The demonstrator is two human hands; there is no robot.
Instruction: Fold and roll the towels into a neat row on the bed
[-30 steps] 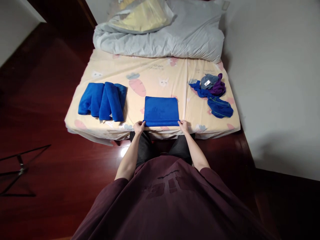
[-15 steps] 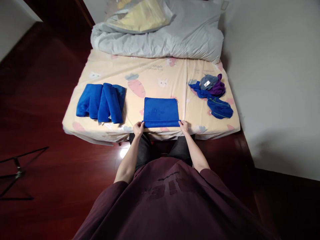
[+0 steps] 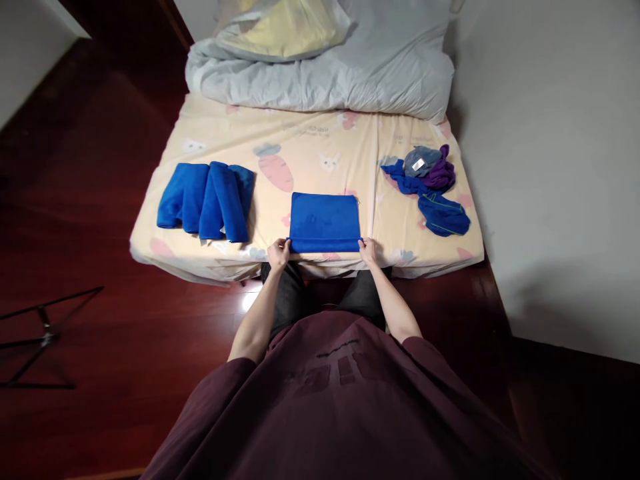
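Observation:
A blue towel point(image 3: 325, 217) lies flat near the front edge of the bed, with its near edge turned over into a narrow band. My left hand point(image 3: 279, 255) is closed on the left end of that band. At the right end, my right hand point(image 3: 368, 252) pinches the same band between thumb and fingers. To the left sits a row of rolled blue towels point(image 3: 193, 200), leaning against one another. On the right is a crumpled heap of cloths, with a grey one point(image 3: 416, 162), a purple one point(image 3: 441, 172) and a blue one with green edging point(image 3: 444, 215).
The bed point(image 3: 225, 133) has a cream sheet printed with carrots and rabbits. A grey quilt point(image 3: 390, 73) is bunched at its far end, with a yellow item in clear plastic point(image 3: 290, 30) on top. A white wall point(image 3: 560, 167) runs along the right. Black stand legs point(image 3: 47, 337) stand on the floor at left.
The view has shifted slightly, so the bed and everything on it sit a little farther right and higher. Both hands keep their hold on the towel's band, which looks the same.

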